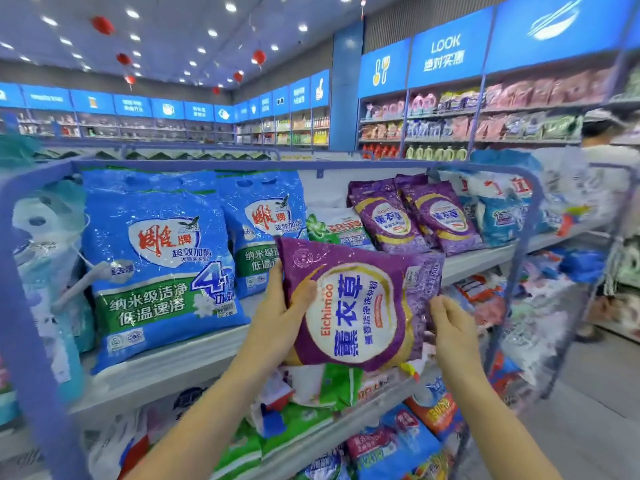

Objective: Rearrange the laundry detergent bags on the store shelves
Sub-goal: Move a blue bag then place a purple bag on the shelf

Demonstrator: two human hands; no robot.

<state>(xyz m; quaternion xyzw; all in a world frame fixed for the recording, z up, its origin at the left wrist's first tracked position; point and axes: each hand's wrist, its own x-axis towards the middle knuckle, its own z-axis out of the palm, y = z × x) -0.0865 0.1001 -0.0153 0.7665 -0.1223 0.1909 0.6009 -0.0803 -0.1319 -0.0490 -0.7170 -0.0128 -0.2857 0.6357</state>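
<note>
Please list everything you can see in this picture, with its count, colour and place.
held purple bag: one, purple with a white oval, in front of the top shelf, turned sideways.
standing purple bags: two, purple, top shelf, right of centre.
big blue bags: two, blue and green, top shelf, left.
white-green bag: one, between the blue and purple bags.
mixed bags: many, several colours, lower shelf.
lanterns: several, red, ceiling.
left hand: grips the held bag's left edge.
right hand: holds its right edge.

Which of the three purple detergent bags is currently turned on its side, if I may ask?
The purple bag held between the left hand and right hand; the two shelved bags stand upright.
</note>
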